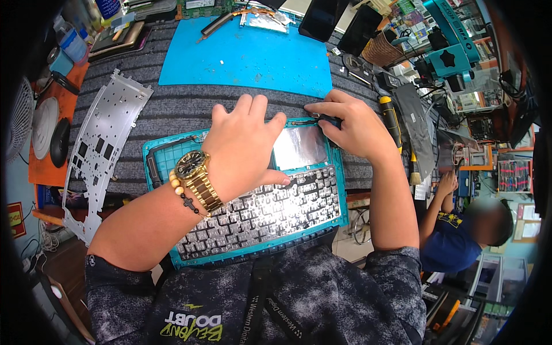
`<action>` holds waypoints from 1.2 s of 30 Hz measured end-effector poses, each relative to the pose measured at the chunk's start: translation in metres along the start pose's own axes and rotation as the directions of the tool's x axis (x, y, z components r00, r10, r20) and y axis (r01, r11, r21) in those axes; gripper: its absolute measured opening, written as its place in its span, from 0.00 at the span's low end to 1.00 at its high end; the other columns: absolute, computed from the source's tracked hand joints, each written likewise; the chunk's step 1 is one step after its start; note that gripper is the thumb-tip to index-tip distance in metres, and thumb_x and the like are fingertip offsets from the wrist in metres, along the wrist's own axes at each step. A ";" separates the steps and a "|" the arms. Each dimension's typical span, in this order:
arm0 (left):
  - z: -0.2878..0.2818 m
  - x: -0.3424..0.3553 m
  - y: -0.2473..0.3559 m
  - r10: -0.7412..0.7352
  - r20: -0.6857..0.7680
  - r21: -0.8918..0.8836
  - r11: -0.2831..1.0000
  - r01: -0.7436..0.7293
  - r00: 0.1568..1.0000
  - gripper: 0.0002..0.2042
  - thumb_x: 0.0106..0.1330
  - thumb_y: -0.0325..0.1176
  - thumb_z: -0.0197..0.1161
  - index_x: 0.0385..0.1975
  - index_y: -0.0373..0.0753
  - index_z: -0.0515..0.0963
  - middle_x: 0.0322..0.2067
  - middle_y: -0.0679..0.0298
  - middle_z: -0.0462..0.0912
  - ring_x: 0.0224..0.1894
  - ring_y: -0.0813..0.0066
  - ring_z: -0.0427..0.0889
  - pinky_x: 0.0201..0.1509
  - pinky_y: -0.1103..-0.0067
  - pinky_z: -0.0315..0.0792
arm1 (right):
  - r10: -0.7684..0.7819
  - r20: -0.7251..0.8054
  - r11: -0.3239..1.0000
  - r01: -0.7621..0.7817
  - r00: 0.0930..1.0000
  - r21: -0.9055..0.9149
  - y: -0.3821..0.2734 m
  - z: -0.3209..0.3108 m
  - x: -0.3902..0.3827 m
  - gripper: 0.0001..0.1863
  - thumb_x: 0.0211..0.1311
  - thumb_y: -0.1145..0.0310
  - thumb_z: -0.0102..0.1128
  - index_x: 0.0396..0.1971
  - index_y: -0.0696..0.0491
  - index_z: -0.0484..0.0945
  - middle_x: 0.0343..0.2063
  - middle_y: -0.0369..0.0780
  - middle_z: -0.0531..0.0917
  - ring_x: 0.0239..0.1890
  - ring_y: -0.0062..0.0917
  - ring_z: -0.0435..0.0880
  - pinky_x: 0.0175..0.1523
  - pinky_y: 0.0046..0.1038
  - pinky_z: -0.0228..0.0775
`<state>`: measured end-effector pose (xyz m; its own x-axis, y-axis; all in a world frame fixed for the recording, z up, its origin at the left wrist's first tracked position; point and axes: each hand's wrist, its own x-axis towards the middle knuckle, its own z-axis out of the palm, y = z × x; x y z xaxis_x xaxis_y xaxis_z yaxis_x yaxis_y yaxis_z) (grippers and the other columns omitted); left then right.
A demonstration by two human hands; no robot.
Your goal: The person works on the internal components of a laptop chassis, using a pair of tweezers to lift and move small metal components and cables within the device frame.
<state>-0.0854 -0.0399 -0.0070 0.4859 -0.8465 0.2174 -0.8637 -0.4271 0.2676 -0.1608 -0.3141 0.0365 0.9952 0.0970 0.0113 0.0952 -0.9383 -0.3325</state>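
A teal laptop top case [241,257], underside up, lies in front of me with its bare metal keyboard back [270,213] and silvery touchpad back [300,146] showing. Across its upper middle rests my left hand [244,141], fingers apart and bent, holding nothing; the thumb lies over the keyboard's edge. At the far right corner my right hand [359,129] pinches a small dark tool [329,120] with a thin shaft. That shaft points left along the case's far edge, above the touchpad. Its exact kind is partly hidden by the fingers.
A blue mat [247,60] lies beyond the case on a grey ribbed cloth. The perforated metal plate [100,146] is at left. A yellow-black screwdriver [390,118] and a brush [414,172] lie right, near a teal microscope [454,43]. Another person [460,236] sits far right.
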 end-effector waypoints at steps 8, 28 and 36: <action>0.000 -0.001 -0.002 0.012 -0.006 -0.028 1.000 -0.012 1.000 0.52 0.45 0.69 0.88 0.68 0.42 0.83 0.52 0.57 0.77 0.60 0.57 0.78 0.54 0.59 0.73 | -0.021 0.026 0.997 0.019 0.999 0.074 0.005 -0.001 0.002 0.21 0.65 0.77 0.70 0.58 0.53 0.94 0.44 0.45 0.88 0.43 0.39 0.91 0.51 0.38 0.84; 0.004 -0.001 -0.002 0.012 -0.032 -0.016 1.000 -0.013 0.999 0.50 0.46 0.70 0.87 0.67 0.42 0.84 0.51 0.57 0.77 0.58 0.58 0.77 0.51 0.60 0.73 | 0.136 -0.037 0.986 -0.131 0.990 0.103 0.030 -0.013 0.032 0.21 0.72 0.68 0.69 0.60 0.58 0.92 0.50 0.47 0.92 0.46 0.36 0.89 0.55 0.37 0.83; 0.004 -0.001 -0.002 0.010 -0.031 -0.015 1.000 -0.011 0.999 0.50 0.46 0.69 0.87 0.67 0.43 0.83 0.51 0.58 0.77 0.58 0.58 0.77 0.51 0.60 0.73 | 0.171 -0.005 0.970 -0.167 0.985 0.178 0.026 -0.011 0.019 0.15 0.66 0.70 0.74 0.50 0.60 0.87 0.47 0.46 0.93 0.48 0.39 0.91 0.55 0.38 0.83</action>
<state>-0.0846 -0.0393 -0.0112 0.4811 -0.8405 0.2493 -0.8667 -0.4131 0.2797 -0.1391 -0.3401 0.0383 0.9970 -0.0662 -0.0411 -0.0779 -0.8672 -0.4918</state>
